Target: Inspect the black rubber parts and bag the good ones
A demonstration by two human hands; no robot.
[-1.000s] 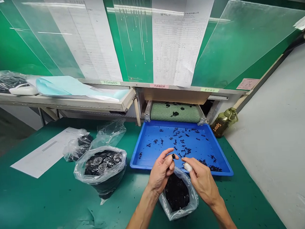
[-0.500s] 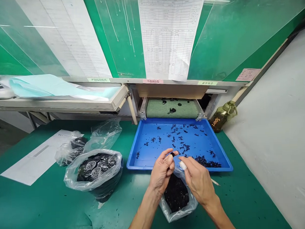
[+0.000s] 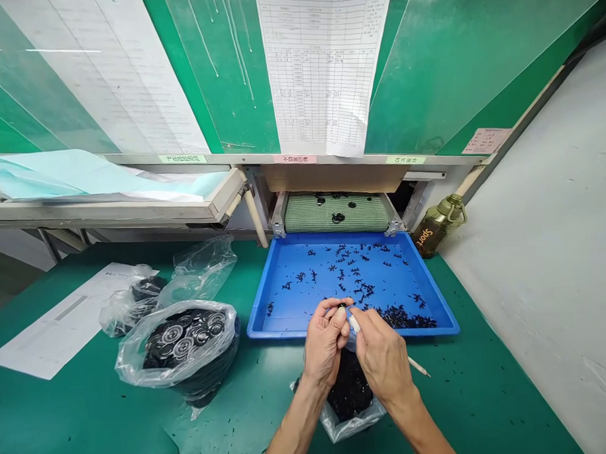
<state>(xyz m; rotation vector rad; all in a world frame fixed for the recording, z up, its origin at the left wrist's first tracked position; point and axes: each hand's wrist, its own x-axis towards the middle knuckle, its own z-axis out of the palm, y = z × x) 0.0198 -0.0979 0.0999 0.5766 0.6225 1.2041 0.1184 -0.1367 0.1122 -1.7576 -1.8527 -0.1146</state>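
Observation:
In front of the blue tray (image 3: 306, 331), my left hand (image 3: 323, 342) pinches a small black round part (image 3: 342, 305) between thumb and fingers. My right hand (image 3: 384, 356) is closed on a slim pale stick (image 3: 420, 367). Its tapered end sticks out behind the hand, and a white thick piece (image 3: 355, 323) shows at the fingers. The stick's front tip is too small to make out. Both hands nearly meet at the black part. Below them, partly covered by my wrists, stands an open clear bag (image 3: 340, 429) of tiny black pieces (image 3: 351, 387).
On the left stands an open bag (image 3: 129, 365) of black rings (image 3: 182, 337), near a smaller bag (image 3: 120, 316) and a white paper (image 3: 53, 341). Black scraps (image 3: 405, 318) lie in the tray. Behind it is a green conveyor belt (image 3: 303, 220); a bottle (image 3: 437, 229) stands right.
My right hand has moved slightly left, bringing the stick closer to the black part in my left hand. The whole view has shifted a little.

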